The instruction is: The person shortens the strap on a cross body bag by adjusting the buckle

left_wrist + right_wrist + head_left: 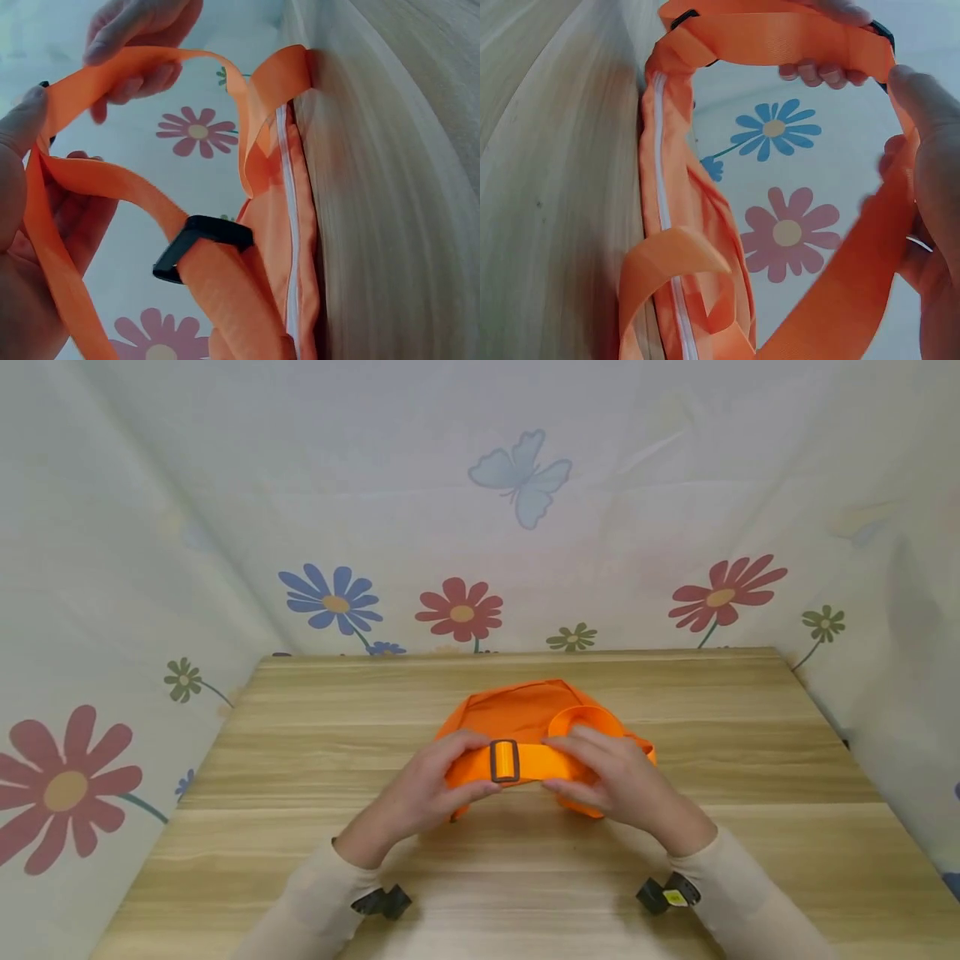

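well, hands (423, 783) (630, 778) hold zippered bag's (510, 710) strap (542, 762)

**Sides passable, centre blocked**

Tabletop (772, 777): room to pass at left and right of head frame, also lower centre between forearms (311, 897). Middle: orange bag (506, 714) in the way, left hand (427, 783), right hand (621, 777) and strap (534, 762) across its near side. Flowered backdrop (375, 485) walls off top and both sides. Right wrist view: gap mid-frame between strap and bag.
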The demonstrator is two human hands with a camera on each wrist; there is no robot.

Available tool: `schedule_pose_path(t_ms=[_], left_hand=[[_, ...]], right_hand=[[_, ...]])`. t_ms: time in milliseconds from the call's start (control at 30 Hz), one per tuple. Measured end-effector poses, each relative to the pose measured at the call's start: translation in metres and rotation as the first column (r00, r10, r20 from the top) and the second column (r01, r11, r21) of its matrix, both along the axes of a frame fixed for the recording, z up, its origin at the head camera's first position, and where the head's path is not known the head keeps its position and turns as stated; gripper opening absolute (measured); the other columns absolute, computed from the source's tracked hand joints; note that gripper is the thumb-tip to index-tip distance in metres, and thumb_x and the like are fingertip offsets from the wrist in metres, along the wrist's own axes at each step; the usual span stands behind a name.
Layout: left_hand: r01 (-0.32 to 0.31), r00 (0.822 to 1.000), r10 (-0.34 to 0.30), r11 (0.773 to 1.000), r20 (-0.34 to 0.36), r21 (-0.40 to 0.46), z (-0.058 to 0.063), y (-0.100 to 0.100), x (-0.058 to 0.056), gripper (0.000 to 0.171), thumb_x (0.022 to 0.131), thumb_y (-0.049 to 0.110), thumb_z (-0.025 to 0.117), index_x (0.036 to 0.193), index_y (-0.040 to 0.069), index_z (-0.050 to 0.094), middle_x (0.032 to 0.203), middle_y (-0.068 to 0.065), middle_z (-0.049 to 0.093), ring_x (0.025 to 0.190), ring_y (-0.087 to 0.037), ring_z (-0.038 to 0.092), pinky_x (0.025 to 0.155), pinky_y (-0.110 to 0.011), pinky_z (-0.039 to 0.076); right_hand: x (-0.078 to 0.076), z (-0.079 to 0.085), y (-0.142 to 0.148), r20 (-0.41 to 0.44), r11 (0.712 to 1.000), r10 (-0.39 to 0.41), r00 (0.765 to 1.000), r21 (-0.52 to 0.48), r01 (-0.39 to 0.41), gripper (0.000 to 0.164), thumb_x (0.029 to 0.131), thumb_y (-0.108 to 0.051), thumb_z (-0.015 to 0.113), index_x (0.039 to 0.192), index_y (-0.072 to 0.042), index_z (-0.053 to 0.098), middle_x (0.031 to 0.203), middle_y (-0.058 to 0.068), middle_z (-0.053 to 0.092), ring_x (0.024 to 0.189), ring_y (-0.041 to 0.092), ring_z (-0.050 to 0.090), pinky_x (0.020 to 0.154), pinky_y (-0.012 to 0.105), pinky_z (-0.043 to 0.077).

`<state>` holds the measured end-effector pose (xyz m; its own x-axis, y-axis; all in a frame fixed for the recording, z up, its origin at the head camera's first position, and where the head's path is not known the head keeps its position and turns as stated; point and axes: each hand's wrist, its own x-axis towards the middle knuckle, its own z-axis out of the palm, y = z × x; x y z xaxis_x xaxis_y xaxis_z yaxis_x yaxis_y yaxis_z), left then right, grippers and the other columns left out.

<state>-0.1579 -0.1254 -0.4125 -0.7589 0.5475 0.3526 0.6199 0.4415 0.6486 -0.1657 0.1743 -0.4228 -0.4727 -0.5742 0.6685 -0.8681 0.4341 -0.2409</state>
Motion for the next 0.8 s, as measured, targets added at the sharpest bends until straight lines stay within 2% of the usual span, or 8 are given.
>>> schedule_pose_path(t_ms=[167, 233, 500, 633, 800], left_hand=[[0.022, 1.000, -0.022, 0.997, 0.005, 0.074, -0.005, 0.001, 0.000, 0.053, 0.091, 0.017, 0.088, 0.137, 0.005, 0.064, 0.129, -0.008, 0.074, 0.113, -0.022, 0.070, 0.101, -0.034, 0.062], [0.030, 1.000, -0.031, 0.994, 0.000, 0.109, -0.008, 0.002, 0.000, 0.055, 0.092, 0.015, 0.087, 0.140, 0.005, 0.062, 0.130, -0.010, 0.073, 0.113, -0.022, 0.070, 0.102, -0.034, 0.062], [0.049, 0.998, -0.042, 0.985, -0.046, 0.168, -0.016, 0.004, 0.003, 0.050, 0.095, 0.013, 0.083, 0.139, 0.005, 0.061, 0.127, -0.010, 0.074, 0.110, -0.021, 0.071, 0.100, -0.031, 0.062], [0.066, 0.997, -0.056, 0.981, -0.061, 0.184, -0.017, 0.004, 0.001, 0.050, 0.093, 0.009, 0.083, 0.138, 0.004, 0.062, 0.124, -0.010, 0.075, 0.109, -0.020, 0.071, 0.100, -0.030, 0.060], [0.070, 0.997, -0.064, 0.972, -0.033, 0.225, -0.016, 0.005, 0.002, 0.053, 0.090, 0.005, 0.083, 0.139, 0.005, 0.062, 0.125, -0.010, 0.075, 0.108, -0.020, 0.069, 0.096, -0.029, 0.060]], right_hand=[[0.002, -0.001, -0.001, 0.074, 0.999, 0.020, 0.997, -0.029, -0.018, 0.057, 0.106, -0.055, 0.059, 0.134, -0.006, 0.072, 0.111, 0.001, 0.069, 0.091, 0.011, 0.058, 0.079, 0.016, 0.050], [0.001, -0.002, -0.002, 0.092, 0.998, 0.038, 0.995, -0.051, -0.034, 0.055, 0.106, -0.054, 0.060, 0.133, -0.007, 0.072, 0.110, 0.000, 0.067, 0.092, 0.011, 0.057, 0.078, 0.015, 0.047], [0.000, -0.004, -0.008, 0.124, 0.989, 0.108, 0.986, -0.114, -0.094, 0.039, 0.102, -0.037, 0.075, 0.130, -0.009, 0.072, 0.107, 0.000, 0.067, 0.091, 0.010, 0.057, 0.077, 0.016, 0.046], [0.000, -0.005, -0.011, 0.140, 0.987, 0.114, 0.983, -0.126, -0.097, 0.040, 0.104, -0.042, 0.071, 0.127, -0.009, 0.072, 0.104, 0.001, 0.067, 0.088, 0.010, 0.056, 0.075, 0.016, 0.046], [0.001, -0.006, -0.014, 0.181, 0.987, 0.103, 0.978, -0.138, -0.079, 0.046, 0.101, -0.048, 0.073, 0.125, -0.009, 0.073, 0.102, 0.000, 0.065, 0.087, 0.008, 0.055, 0.073, 0.015, 0.047]])
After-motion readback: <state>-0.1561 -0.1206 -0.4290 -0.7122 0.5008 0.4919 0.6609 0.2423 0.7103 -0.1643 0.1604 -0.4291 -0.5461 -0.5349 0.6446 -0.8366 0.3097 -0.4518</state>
